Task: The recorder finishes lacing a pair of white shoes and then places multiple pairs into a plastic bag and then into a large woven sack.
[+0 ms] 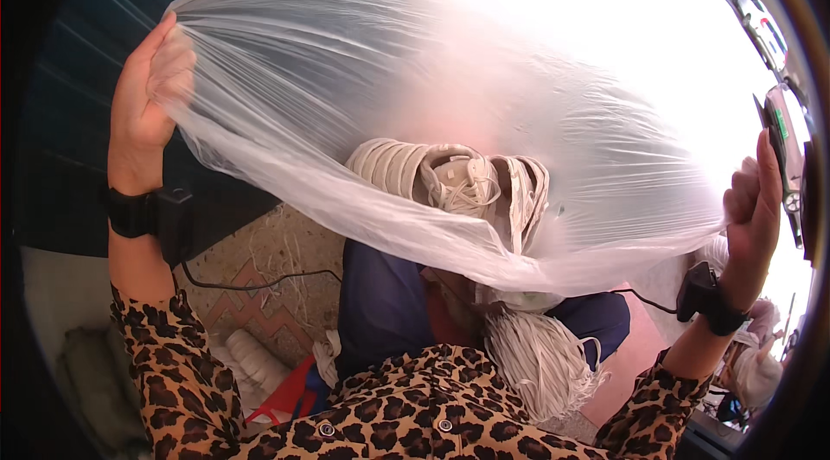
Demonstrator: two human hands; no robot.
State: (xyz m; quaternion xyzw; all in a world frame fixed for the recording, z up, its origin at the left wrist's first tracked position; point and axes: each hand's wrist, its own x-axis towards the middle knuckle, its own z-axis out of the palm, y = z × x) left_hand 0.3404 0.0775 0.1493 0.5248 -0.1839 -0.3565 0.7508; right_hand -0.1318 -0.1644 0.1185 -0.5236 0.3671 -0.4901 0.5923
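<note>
A large, thin, see-through plastic bag (285, 88) is stretched wide between my raised hands. My left hand (160, 84) grips its edge at the upper left, the plastic pulled into folds from the fingers. On the far right, my right hand (750, 201) is closed round the opposite edge, thumb pointing up. Off-white shoe uppers (467, 183) with laces sit in a row at the middle, behind the bag's near edge and partly hidden by it. I cannot tell whether they are inside the bag. Neither hand touches them.
A bundle of pale laces (545, 365) lies by my lap, between my blue-clad legs (380, 304). White rolls (255, 360) and a red-and-blue item (290, 391) are at lower left. A dark ridged panel (69, 140) stands on the left. Parked vehicles (761, 28) show at upper right.
</note>
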